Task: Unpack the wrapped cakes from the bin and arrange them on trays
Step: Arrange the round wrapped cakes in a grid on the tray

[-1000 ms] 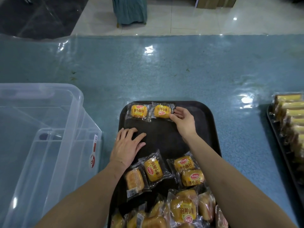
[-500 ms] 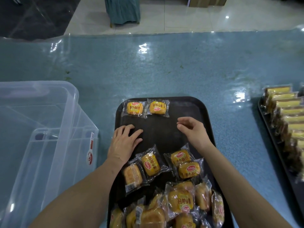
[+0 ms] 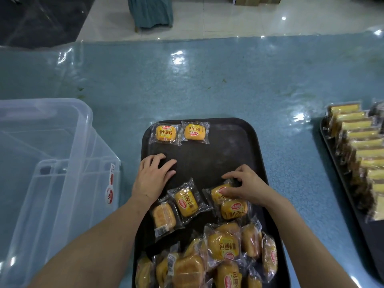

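Mid-arranging: the right hand (image 3: pixel 247 185) pinches a wrapped cake (image 3: pixel 220 193) at centre frame, apparently bound for the upper row on the black tray (image 3: pixel 234 142), while the left hand (image 3: pixel 152 176) rests flat, fingers spread.

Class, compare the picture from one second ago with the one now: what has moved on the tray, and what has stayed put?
The right hand left the two cakes in the far row, drew back toward the person, and now takes hold of a loose cake near the pile. The left hand still rests flat on the tray. The row and the bin stayed as they were.
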The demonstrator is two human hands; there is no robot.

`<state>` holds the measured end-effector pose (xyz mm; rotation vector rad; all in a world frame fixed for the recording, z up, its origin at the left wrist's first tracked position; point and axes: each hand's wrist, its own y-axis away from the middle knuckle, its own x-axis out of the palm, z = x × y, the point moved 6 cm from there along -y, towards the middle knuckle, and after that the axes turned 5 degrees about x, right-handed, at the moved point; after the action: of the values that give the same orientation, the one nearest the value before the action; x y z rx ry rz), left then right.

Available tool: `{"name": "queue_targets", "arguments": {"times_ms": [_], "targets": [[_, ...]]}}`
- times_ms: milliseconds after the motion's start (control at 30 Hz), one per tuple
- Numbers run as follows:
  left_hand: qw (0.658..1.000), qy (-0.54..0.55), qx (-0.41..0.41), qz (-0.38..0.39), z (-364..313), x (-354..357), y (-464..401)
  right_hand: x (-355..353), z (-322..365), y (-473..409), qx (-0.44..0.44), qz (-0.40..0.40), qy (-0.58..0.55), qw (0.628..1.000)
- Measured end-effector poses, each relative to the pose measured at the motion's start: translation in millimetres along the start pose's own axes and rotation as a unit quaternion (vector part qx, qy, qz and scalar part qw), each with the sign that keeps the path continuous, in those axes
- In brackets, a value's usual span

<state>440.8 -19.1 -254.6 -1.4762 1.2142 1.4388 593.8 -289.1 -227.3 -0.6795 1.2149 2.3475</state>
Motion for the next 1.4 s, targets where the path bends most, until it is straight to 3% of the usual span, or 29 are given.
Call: {"name": "queue_targets", "arguments": {"times_ms": [167,367,767,1033,1400], "targets": [[1.000,0.002,0.001,-0.003,0.9,0.5,0.7,3.8,6.7,-4.2,-0.012,0.013,0.012,1.000],[1.000,0.009,-0.002,0.000,0.9,0.4,0.9,-12.9,5.1,-9.3,-0.028,-0.061,-0.133,0.989],[1.000,0.017,-0.006,0.003,1.3,2.2,0.5,-51.3,12.1,-63.1,0.036,-0.239,-0.381,0.893],[1.000,0.012,-0.004,-0.004,1.7,3.3,0.6,-70.8,7.2,-107.3,0.071,-0.279,-0.400,0.870],[1.000,0.000,-0.005,0.003,2.0,3.4,0.0,-81.5,25.4,-113.3,0.062,-0.306,-0.317,0.896]]}}
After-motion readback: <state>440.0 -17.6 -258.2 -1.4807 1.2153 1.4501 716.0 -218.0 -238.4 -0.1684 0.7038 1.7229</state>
